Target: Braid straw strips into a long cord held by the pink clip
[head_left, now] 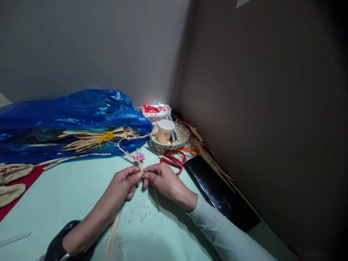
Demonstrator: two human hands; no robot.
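Between my two hands is a pale straw braid (140, 166), its upper end under a pink binder clip (139, 157). My left hand (125, 182) pinches the braid from the left, thumb against forefinger. From the other side my right hand (162, 180) pinches it too, fingertips almost touching the left ones. Loose straw strands (112, 232) hang below the left hand, and a thin strand trails under the right. Beyond the clip, a braided cord runs up toward a round woven basket (183, 135). Red-handled scissors (174, 161) lie just past my right hand.
A blue plastic bag (89, 105) with a tied straw bundle (95, 139) lies back left. A paper cup (165, 131) stands in the basket, before a tissue pack (157, 112). A black flat panel (220, 192) lies right, by the wall. Woven straw pieces (12, 194) lie left.
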